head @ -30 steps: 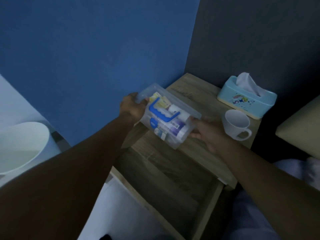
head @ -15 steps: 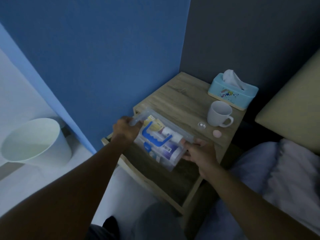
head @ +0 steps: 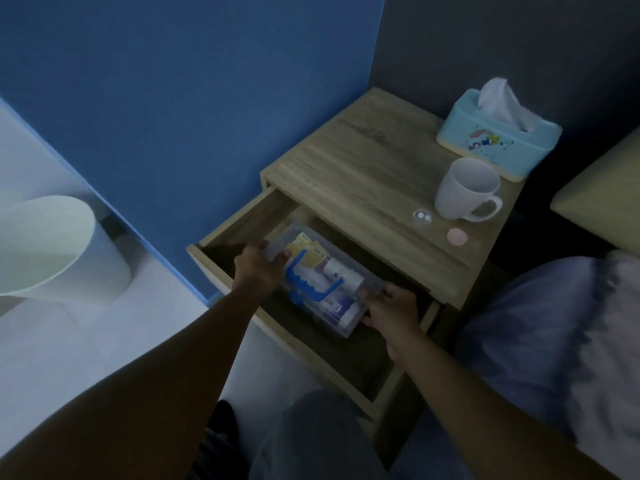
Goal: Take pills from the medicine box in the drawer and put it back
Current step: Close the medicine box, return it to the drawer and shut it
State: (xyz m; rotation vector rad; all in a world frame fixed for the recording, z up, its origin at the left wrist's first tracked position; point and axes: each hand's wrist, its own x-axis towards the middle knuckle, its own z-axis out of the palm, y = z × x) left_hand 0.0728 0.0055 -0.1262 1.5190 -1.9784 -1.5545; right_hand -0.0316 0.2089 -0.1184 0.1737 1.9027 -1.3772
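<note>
1. My left hand (head: 258, 268) & right hand (head: 391, 308) grip the clear medicine box (head: 329, 285) by its ends, inside the open drawer (head: 242, 223).
2. Fingertips hidden under box; labels unreadable, dim.
3. Pink pill (head: 457, 236) on bench (head: 363, 168) by mug (head: 465, 188).

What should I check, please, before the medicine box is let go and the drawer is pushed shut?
1. Both hands hold the box: ok. The left hand has one end of the medicine box, the right hand the other.
2. Box inside the drawer opening: ok, it sits within the walls.
3. Box resting on the drawer floor: cannot tell, the inside is too dark.
4. Lid closed, blue handle on top: ok as far as it shows.
5. Pills left out: ok, a pink pill and a small clear piece lie on the nightstand top by the mug.
6. Fingers clear of the drawer: not ok, both still inside.
</note>
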